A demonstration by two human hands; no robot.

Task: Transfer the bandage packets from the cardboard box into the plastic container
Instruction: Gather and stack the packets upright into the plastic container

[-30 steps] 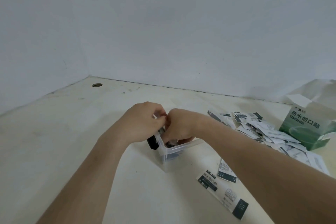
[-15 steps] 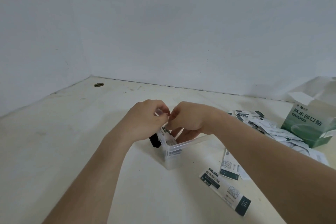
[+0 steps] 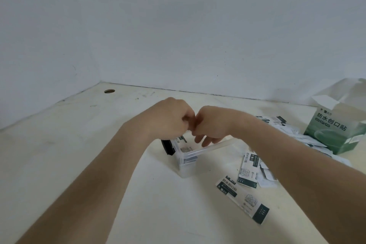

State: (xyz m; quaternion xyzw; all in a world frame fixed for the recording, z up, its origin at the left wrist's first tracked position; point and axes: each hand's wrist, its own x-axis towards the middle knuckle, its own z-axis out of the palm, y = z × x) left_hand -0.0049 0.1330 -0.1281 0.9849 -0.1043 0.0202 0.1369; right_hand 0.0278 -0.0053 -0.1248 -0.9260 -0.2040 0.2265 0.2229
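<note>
Your left hand (image 3: 170, 120) and right hand (image 3: 213, 123) meet knuckle to knuckle just above the open plastic container (image 3: 187, 166), which stands on the pale counter (image 3: 79, 164) in front of you. The left grip is curled tight, and the printed end of a packet (image 3: 181, 139) shows right below it inside the container; the fingers hide whether they pinch it, so I cannot tell. The right grip has thumb and forefinger drawn toward the left hand while its other fingers hang loosely over the container's mouth; I cannot tell whether it holds anything either.

A few packets already lie in the container; most are outside it, in a heap of packets (image 3: 289, 130) beside the green cardboard box (image 3: 334, 130) at your far right, with a few stray packets (image 3: 242, 199) on the counter near your right forearm.

What could go wrong, as I judge it:
- The container looks small and light; pushing down at its left end could tip it or slide it away.
- The black clip (image 3: 168, 147) on that end sits right under your left hand; a knock could swing it.
- The packets look flat and slick; one wedged upright could spring back out.
- Your right forearm passes over the stray packets; drawing it back low could sweep them along the counter, or leave them overlooked.
</note>
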